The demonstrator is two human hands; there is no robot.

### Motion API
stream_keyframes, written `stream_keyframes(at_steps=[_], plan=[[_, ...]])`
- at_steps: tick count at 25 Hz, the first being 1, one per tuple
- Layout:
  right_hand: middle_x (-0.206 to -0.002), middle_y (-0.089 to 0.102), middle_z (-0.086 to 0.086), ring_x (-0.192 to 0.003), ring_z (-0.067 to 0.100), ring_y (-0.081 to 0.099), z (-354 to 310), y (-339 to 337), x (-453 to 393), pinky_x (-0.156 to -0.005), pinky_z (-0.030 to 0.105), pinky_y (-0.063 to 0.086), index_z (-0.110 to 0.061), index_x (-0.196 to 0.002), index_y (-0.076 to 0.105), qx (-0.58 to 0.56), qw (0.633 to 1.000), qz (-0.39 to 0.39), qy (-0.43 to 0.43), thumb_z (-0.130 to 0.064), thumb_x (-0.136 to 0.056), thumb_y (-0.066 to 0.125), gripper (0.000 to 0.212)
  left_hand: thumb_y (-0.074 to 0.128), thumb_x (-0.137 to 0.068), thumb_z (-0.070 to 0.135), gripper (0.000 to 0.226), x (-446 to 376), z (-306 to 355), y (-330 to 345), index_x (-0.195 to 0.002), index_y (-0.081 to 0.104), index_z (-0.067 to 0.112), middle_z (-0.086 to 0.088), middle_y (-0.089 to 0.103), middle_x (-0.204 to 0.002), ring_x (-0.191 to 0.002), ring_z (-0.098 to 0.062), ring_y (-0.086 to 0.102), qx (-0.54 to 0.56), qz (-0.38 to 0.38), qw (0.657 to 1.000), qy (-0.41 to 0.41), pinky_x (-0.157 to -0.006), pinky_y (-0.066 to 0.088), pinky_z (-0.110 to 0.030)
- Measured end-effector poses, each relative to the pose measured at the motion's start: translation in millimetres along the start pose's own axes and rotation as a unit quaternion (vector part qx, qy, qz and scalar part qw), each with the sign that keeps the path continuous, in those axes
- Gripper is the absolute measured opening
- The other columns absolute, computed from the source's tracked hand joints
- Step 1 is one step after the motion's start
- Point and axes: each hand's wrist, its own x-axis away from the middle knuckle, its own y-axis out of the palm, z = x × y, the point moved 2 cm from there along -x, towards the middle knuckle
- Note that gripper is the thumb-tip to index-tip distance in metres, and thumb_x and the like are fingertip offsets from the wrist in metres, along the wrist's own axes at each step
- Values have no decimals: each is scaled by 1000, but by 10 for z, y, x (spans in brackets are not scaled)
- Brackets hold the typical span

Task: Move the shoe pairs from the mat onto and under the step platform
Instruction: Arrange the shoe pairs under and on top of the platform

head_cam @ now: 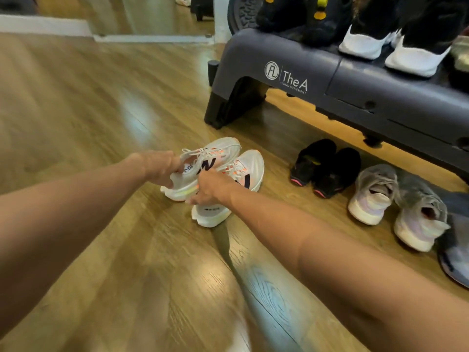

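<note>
A pair of white running shoes with dark N logos and orange lace accents is on the wooden floor in front of the step platform's left end. My left hand (162, 168) grips the heel collar of the left white shoe (218, 151). My right hand (210, 186) grips the heel of the right white shoe (251, 166). The dark grey step platform (291, 62) stands at the upper right. Under its front edge sit a black pair with pink soles (327, 168) and a grey-lilac pair (396, 204).
On top of the platform stand a black pair with yellow marks (299, 16) and a black pair with white heels (396, 44). A grey-blue item (454, 250) lies at the right edge. A mirror (152, 16) and baseboard run along the far wall. Bare wooden floor spreads to the left.
</note>
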Motion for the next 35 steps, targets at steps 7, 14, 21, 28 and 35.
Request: stream_keyframes(at_steps=[7,14,21,28,35], plan=[[-111,66,16,-104,34,63,-80,345,129,-74,36,49,-2,-109,65,7,989,147,-13,-16,-88,67,25,71,-80,22,63,53,-148,129,-138,45,23,-4,57,-129,-116,-21,55,27,35,999,-8,-93,45,-30],[-99,69,18,-99,36,63,22,521,105,-79,43,55,-1,-100,68,-57,987,149,-37,-10,-86,65,17,65,-76,-2,58,-180,79,362,-130,48,11,-14,60,-111,-94,-28,62,99,35,994,-21,-81,53,-34],[-85,65,11,-91,29,64,683,-35,-171,-72,37,55,-6,-93,66,-78,970,230,31,-10,-81,60,14,59,-82,-2,31,-592,239,-40,-112,56,7,-16,61,-97,-73,-26,55,24,203,979,-3,-62,47,-34],[-106,58,16,-103,33,53,1775,-541,-603,-82,38,43,-3,-103,56,-88,937,320,107,-8,-78,55,25,51,-85,-4,15,-1648,794,-611,-98,61,-4,-22,61,-106,-84,-35,57,133,285,949,-6,-64,39,-33],[-101,59,19,-98,37,52,2291,-273,-869,-73,36,34,-6,-95,52,-98,943,307,77,-9,-77,58,19,52,-88,-3,29,-2502,1180,-617,-114,64,1,-19,60,-118,-107,-35,58,169,332,926,-64,-83,49,-41]])
